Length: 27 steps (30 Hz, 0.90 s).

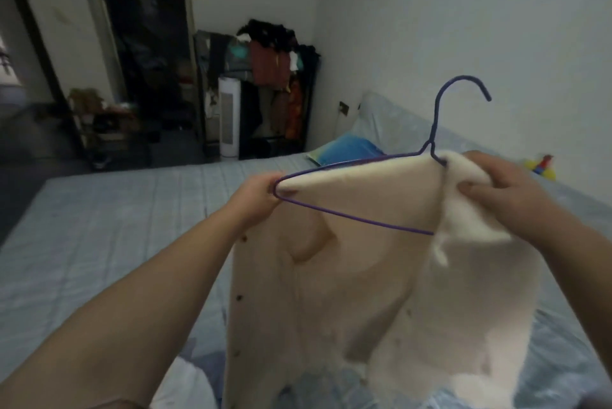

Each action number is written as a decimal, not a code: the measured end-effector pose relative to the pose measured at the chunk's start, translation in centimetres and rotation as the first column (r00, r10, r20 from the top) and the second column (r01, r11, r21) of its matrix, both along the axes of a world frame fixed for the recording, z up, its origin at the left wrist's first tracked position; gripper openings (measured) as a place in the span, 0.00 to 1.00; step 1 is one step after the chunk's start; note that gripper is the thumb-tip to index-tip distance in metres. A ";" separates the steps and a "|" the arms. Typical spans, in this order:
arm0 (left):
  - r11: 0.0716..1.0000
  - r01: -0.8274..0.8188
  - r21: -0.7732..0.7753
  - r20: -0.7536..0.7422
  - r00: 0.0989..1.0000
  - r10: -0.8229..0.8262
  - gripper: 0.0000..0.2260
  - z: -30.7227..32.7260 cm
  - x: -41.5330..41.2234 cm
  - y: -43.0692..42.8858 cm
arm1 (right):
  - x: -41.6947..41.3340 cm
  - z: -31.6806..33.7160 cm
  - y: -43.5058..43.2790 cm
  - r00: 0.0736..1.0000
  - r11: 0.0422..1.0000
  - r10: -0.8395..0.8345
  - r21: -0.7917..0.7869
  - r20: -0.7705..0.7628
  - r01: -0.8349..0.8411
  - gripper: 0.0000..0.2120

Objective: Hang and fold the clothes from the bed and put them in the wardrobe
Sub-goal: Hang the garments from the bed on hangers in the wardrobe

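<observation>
Hands (256,193) (496,190) hold hanger (357,215), cardigan (347,292) above bed (116,220).

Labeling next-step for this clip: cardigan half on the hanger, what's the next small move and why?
Probably the right hand pulls its bunched cream cardigan shoulder over the purple hanger end. The left hand already pins the seated left shoulder, while the right end is buried in gathered fabric beside the hook.

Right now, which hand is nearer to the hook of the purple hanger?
Right. The right hand grips the cream garment just beside the hook base; the left hand holds the hanger's far end.
</observation>
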<state>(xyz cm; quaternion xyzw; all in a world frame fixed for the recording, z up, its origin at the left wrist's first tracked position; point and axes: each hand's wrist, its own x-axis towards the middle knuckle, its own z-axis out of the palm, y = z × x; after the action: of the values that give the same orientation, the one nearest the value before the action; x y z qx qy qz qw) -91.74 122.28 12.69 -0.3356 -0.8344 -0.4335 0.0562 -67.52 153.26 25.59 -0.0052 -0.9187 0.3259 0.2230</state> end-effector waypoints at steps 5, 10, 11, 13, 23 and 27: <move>0.993 -0.113 -0.021 -0.166 0.980 0.108 0.05 9.6 0.7 -10.0 | -2.8 4.3 -5.5 0.987 0.993 0.115 0.043 -0.114 -0.110 0.13; 0.944 -0.305 -0.122 -0.347 0.905 0.248 0.05 17.4 2.8 -19.5 | -5.9 7.4 -10.9 0.964 0.975 0.187 0.154 -0.189 -0.159 0.11; 0.929 -0.344 -0.137 -0.382 0.884 0.271 0.04 18.8 3.6 -21.3 | -6.5 7.8 -12.0 0.964 0.971 0.189 0.181 -0.188 -0.155 0.10; 0.890 -0.423 -0.172 -0.454 0.835 0.310 0.02 21.2 5.5 -24.3 | -7.6 8.4 -14.4 0.967 0.957 0.170 0.266 -0.187 -0.117 0.13; 0.677 -0.694 -0.245 -0.620 0.649 0.441 0.06 25.7 13.4 -32.1 | -12.8 10.6 -25.1 0.932 0.778 0.038 0.597 -0.360 0.198 0.11; 0.648 -0.718 -0.254 -0.542 0.661 0.520 0.03 25.3 14.7 -31.4 | -13.3 12.0 -29.3 0.908 0.766 -0.034 0.572 -0.419 0.293 0.08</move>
<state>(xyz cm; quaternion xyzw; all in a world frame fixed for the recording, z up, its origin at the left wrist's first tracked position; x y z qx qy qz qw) -77.05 90.90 37.97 -0.1096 -0.9410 -0.0986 0.3046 -80.85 123.99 37.57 0.0508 -0.9079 -0.0225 0.4155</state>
